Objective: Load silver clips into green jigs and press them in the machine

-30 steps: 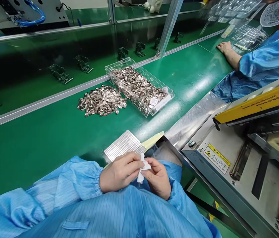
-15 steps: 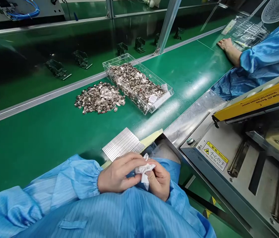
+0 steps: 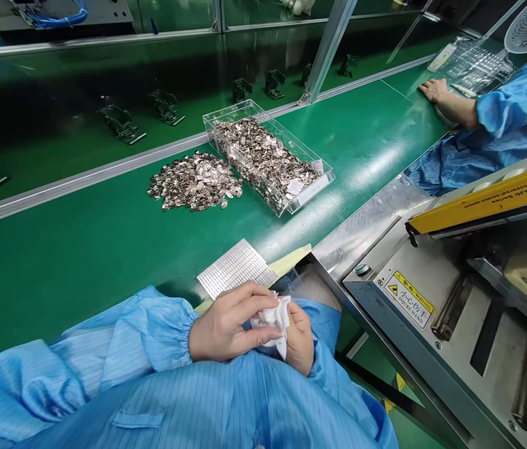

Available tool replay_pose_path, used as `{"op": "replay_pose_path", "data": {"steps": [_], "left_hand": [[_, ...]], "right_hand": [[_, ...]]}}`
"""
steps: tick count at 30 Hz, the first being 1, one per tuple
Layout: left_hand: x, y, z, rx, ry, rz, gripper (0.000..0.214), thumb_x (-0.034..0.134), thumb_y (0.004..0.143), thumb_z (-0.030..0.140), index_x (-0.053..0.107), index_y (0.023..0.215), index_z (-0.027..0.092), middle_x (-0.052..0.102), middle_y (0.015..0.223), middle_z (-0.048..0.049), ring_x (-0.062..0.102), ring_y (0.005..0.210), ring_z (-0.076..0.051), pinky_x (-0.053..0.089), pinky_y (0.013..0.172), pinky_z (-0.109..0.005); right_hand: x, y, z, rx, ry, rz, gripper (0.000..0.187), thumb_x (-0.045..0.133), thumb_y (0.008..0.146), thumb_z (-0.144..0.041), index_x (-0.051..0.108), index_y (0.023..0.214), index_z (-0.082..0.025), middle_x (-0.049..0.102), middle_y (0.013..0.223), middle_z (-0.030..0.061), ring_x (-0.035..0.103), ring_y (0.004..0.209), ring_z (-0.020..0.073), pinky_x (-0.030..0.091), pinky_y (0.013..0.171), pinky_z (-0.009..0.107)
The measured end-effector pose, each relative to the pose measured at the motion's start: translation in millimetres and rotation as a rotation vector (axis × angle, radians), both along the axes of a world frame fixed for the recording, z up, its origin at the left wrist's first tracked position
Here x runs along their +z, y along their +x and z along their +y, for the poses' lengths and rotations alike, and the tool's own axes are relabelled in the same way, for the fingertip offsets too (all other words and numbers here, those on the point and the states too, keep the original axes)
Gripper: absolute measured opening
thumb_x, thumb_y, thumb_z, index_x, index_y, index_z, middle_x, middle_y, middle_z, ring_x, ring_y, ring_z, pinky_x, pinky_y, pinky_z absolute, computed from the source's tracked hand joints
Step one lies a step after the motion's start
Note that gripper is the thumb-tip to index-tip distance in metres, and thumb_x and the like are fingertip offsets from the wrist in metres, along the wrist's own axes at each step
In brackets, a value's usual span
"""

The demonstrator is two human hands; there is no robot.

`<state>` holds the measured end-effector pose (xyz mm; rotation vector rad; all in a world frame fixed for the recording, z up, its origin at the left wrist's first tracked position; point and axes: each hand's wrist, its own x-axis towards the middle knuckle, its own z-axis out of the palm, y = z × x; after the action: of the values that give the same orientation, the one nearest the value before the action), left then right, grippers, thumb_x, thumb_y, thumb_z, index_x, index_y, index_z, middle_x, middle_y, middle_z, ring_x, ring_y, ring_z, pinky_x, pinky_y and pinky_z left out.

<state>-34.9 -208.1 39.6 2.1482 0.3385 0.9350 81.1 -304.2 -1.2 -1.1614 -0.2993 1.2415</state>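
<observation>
My left hand (image 3: 235,321) and my right hand (image 3: 299,340) meet in front of my body, both closed on a crumpled white tissue (image 3: 282,316). The left fingers and thumb pinch its left side, while the right hand grips it from the right; some right fingers are hidden behind it. Just beyond the left hand lies a flat silvery sheet (image 3: 236,269) marked with a fine grid. A pale yellow strip (image 3: 291,260) sticks out from under that sheet toward the right.
On the green bench (image 3: 80,255) lies a heap of small metal parts (image 3: 195,181), beside a clear tray (image 3: 310,198) full of similar parts. A grey machine (image 3: 370,299) with a yellow bar stands at right. Farther right, a co-worker's hand (image 3: 434,90) rests on the bench.
The tissue has shifted in my hands and now spreads up over the right fingers. My left thumb has moved onto it. The whole view has swung slightly.
</observation>
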Motion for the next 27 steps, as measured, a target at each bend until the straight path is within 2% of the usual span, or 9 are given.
{"op": "replay_pose_path", "data": {"steps": [3,6,9,12,17,20,23,27], "left_hand": [[2.8,1.6,-1.5,0.031,-0.049,0.034,0.022,0.066,0.082,0.02,0.063,0.103,0.012,0.065,0.097,-0.0117,0.065,0.083,-0.016,0.056,0.066,-0.023],[7.5,3.6,-3.7,0.045,-0.148,0.128,0.022,0.066,0.078,0.013,0.063,0.099,0.014,0.065,0.093,-0.0084,0.062,0.077,-0.013,0.053,0.058,-0.021],[11.4,5.0,-5.5,0.058,-0.236,0.196,0.021,0.065,0.074,0.009,0.06,0.094,0.016,0.063,0.089,-0.005,0.057,0.069,-0.011,0.05,0.053,-0.019],[13.5,5.7,-6.4,0.074,-0.244,0.191,0.02,0.061,0.073,0.007,0.057,0.09,0.017,0.061,0.088,-0.0042,0.054,0.066,-0.009,0.05,0.052,-0.018],[15.8,5.9,-5.3,0.071,-0.245,0.246,0.02,0.057,0.072,0.005,0.059,0.09,0.015,0.06,0.085,-0.0049,0.057,0.072,-0.012,0.051,0.053,-0.017],[15.2,5.7,-4.3,0.054,-0.266,0.241,0.02,0.057,0.074,0.006,0.063,0.091,0.014,0.061,0.085,-0.0054,0.058,0.073,-0.012,0.051,0.053,-0.018],[12.2,5.7,-2.9,0.03,-0.327,0.197,0.019,0.057,0.077,0.007,0.067,0.09,0.015,0.063,0.087,-0.0058,0.06,0.074,-0.012,0.051,0.054,-0.018],[5.2,5.8,1.5,-0.029,-0.456,0.155,0.018,0.06,0.078,0.009,0.07,0.092,0.015,0.063,0.09,-0.0065,0.061,0.073,-0.011,0.052,0.053,-0.017]], "right_hand": [[-2.1,-2.4,2.5,0.046,-0.021,0.108,0.03,0.077,0.069,-0.048,0.069,0.079,-0.02,0.061,0.064,0.0032,0.059,0.063,0.02,0.045,0.055,0.028],[4.7,-3.9,4.6,0.039,-0.044,0.144,0.022,0.078,0.063,-0.038,0.068,0.072,-0.021,0.062,0.065,0.0031,0.059,0.067,0.0212,0.045,0.053,0.028],[12.6,-4.9,5.7,0.05,-0.039,0.202,0.019,0.077,0.063,-0.033,0.067,0.075,-0.022,0.063,0.07,0.0033,0.061,0.074,0.0237,0.047,0.055,0.029],[11.8,-6.6,5.7,0.058,-0.044,0.239,0.021,0.076,0.065,-0.037,0.066,0.076,-0.022,0.063,0.07,0.0037,0.062,0.076,0.0247,0.049,0.058,0.031],[-2.8,-10.3,4.8,0.007,-0.039,0.207,0.027,0.078,0.066,-0.043,0.063,0.071,-0.021,0.055,0.058,0.0006,0.056,0.059,0.0188,0.044,0.051,0.028],[-8.3,-11.0,4.4,-0.019,-0.032,0.229,0.028,0.08,0.064,-0.042,0.066,0.072,-0.02,0.057,0.059,0.001,0.055,0.056,0.0169,0.043,0.051,0.027],[-11.0,-10.0,3.5,-0.054,-0.036,0.228,0.031,0.079,0.067,-0.047,0.069,0.077,-0.019,0.06,0.061,0.0016,0.053,0.055,0.0151,0.043,0.052,0.026],[-14.8,-7.2,2.1,-0.103,-0.061,0.128,0.037,0.078,0.068,-0.054,0.067,0.07,-0.019,0.057,0.058,-0.0001,0.046,0.051,0.0123,0.038,0.049,0.024]]}}
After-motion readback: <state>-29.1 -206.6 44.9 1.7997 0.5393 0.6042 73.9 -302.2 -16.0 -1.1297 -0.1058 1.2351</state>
